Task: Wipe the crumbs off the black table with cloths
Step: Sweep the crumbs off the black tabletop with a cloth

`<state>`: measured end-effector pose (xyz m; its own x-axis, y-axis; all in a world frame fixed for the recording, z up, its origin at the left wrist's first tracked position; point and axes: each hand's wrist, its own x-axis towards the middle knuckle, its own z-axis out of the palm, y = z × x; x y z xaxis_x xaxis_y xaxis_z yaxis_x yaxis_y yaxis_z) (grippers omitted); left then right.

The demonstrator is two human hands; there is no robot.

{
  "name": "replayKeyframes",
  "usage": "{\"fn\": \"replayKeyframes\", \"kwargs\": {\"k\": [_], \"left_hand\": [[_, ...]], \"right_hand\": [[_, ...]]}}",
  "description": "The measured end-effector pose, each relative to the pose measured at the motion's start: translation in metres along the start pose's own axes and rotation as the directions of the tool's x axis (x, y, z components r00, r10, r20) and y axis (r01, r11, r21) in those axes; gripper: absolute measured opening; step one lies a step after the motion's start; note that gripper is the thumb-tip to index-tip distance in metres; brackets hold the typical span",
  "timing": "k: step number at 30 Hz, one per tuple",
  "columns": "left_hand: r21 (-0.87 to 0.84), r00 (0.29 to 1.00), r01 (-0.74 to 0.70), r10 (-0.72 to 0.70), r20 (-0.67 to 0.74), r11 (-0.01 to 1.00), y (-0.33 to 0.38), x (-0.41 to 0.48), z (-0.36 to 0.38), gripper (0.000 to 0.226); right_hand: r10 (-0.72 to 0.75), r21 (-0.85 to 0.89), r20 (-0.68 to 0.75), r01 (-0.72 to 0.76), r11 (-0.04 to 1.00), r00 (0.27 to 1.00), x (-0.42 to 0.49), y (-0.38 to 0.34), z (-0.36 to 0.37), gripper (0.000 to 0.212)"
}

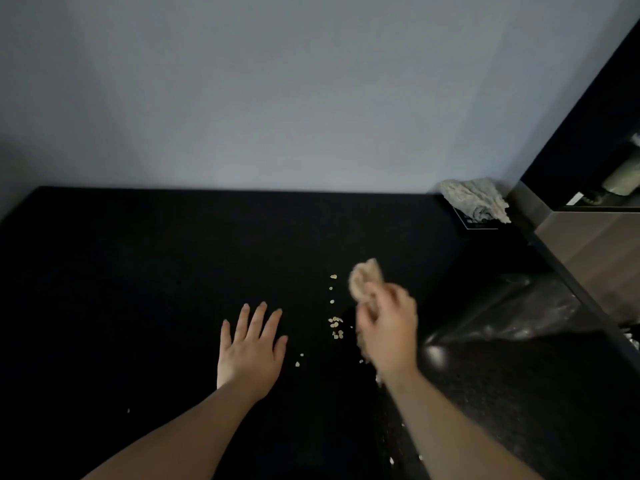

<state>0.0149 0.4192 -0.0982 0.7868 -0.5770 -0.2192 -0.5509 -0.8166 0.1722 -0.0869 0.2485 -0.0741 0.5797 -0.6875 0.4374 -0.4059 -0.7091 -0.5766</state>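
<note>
The black table (138, 271) fills the lower part of the view. Several pale crumbs (335, 325) lie in a loose line near its right side, between my two hands. My right hand (389, 329) grips a bunched beige cloth (364, 278), which sticks out beyond the fingers just right of the crumbs. My left hand (251, 348) lies flat on the table with fingers spread, left of the crumbs. A few stray crumbs (298, 363) sit close to its thumb side.
A second crumpled cloth (474, 199) lies on a dark object at the table's far right corner by the wall. A black bin bag (519, 323) hangs open beside the table's right edge. A brown cabinet (595, 244) stands further right.
</note>
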Motion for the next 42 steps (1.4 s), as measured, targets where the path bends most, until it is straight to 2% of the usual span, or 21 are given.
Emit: {"fn": "replayKeyframes", "kwargs": {"k": [2,4,6,10,13,15,17,18,19,21,23,24,26,28,31,33,34,36,38,40,42], "left_hand": [[0.020,1.000,0.024,-0.024,-0.002,1.000,0.003,0.014,-0.003,0.055],[0.044,0.999,0.038,-0.038,-0.011,0.998,0.005,0.024,-0.003,0.055],[0.068,0.999,0.044,-0.042,-0.022,0.997,0.007,0.029,-0.002,0.055],[0.088,0.999,0.026,-0.024,-0.023,0.996,0.008,0.044,-0.005,0.056],[0.105,1.000,0.006,-0.006,-0.008,0.994,0.009,0.062,-0.009,0.056],[0.112,1.000,0.000,0.000,0.003,0.994,0.010,0.069,-0.011,0.055],[0.113,1.000,-0.003,0.003,0.002,0.994,0.009,0.069,-0.011,0.055],[0.115,1.000,-0.004,0.005,-0.003,0.993,0.009,0.069,-0.011,0.056],[0.116,1.000,-0.006,0.006,-0.005,0.993,0.009,0.068,-0.011,0.056],[0.112,1.000,-0.007,0.008,-0.003,0.994,0.009,0.069,-0.011,0.056],[0.110,1.000,-0.009,0.010,-0.002,0.994,0.009,0.069,-0.012,0.056],[0.109,1.000,-0.012,0.012,0.001,0.994,0.009,0.070,-0.012,0.056],[0.114,1.000,-0.019,0.019,0.004,0.993,0.008,0.070,-0.012,0.056],[0.115,1.000,-0.027,0.027,-0.001,0.993,0.008,0.071,-0.012,0.058],[0.123,0.999,-0.050,0.048,0.015,0.991,0.007,0.072,-0.010,0.064],[0.124,0.998,-0.057,0.056,0.011,0.991,0.007,0.072,-0.012,0.065],[0.131,0.998,-0.060,0.059,0.014,0.990,0.006,0.072,-0.011,0.057],[0.137,0.998,-0.060,0.056,0.033,0.989,0.006,0.072,-0.015,0.051],[0.155,0.996,-0.073,0.066,0.051,0.985,0.006,0.072,-0.017,0.053],[0.157,0.994,-0.098,0.088,0.071,0.983,0.003,0.070,-0.017,0.052],[0.163,0.988,-0.134,0.119,0.099,0.978,0.000,0.068,-0.016,0.052]], "right_hand": [[0.206,-0.121,-0.003,-0.205,0.971,0.979,0.029,0.031,-0.009,0.037],[0.439,-0.320,0.092,-0.391,0.863,0.894,0.042,0.062,-0.014,0.045],[0.546,-0.453,0.173,-0.426,0.783,0.820,0.045,0.078,-0.010,0.050],[0.445,-0.437,0.290,-0.297,0.849,0.847,0.070,0.064,0.020,0.049],[0.158,-0.309,0.435,-0.018,0.951,0.887,0.073,0.038,0.039,0.041],[-0.141,-0.079,0.606,0.235,0.969,0.783,0.056,0.025,0.043,0.042],[-0.331,0.121,0.687,0.348,0.930,0.647,0.043,0.027,0.038,0.042],[-0.339,0.110,0.648,0.356,0.928,0.682,0.046,0.035,0.035,0.041],[-0.265,0.015,0.557,0.309,0.951,0.787,0.055,0.046,0.037,0.042],[0.115,-0.262,0.306,-0.032,0.964,0.945,0.082,0.063,0.042,0.046],[0.398,-0.367,0.227,-0.300,0.881,0.889,0.109,0.063,0.049,0.052],[0.422,-0.390,0.253,-0.308,0.868,0.870,0.115,0.058,0.055,0.052],[0.297,-0.359,0.350,-0.166,0.918,0.888,0.113,0.041,0.065,0.049],[0.028,-0.196,0.504,0.083,0.977,0.863,0.093,0.025,0.066,0.048],[-0.315,0.128,0.740,0.335,0.933,0.595,0.066,0.019,0.048,0.047],[-0.346,0.177,0.795,0.356,0.918,0.498,0.071,0.031,0.038,0.047],[-0.314,0.142,0.773,0.333,0.932,0.551,0.078,0.039,0.039,0.048],[-0.113,-0.032,0.651,0.175,0.984,0.751,0.094,0.047,0.047,0.048],[0.039,-0.155,0.515,0.049,0.987,0.856,0.096,0.038,0.056,0.048],[-0.032,-0.116,0.565,0.118,0.986,0.825,0.079,0.022,0.061,0.049],[-0.199,0.021,0.702,0.260,0.965,0.684,0.049,0.008,0.051,0.048]]}}
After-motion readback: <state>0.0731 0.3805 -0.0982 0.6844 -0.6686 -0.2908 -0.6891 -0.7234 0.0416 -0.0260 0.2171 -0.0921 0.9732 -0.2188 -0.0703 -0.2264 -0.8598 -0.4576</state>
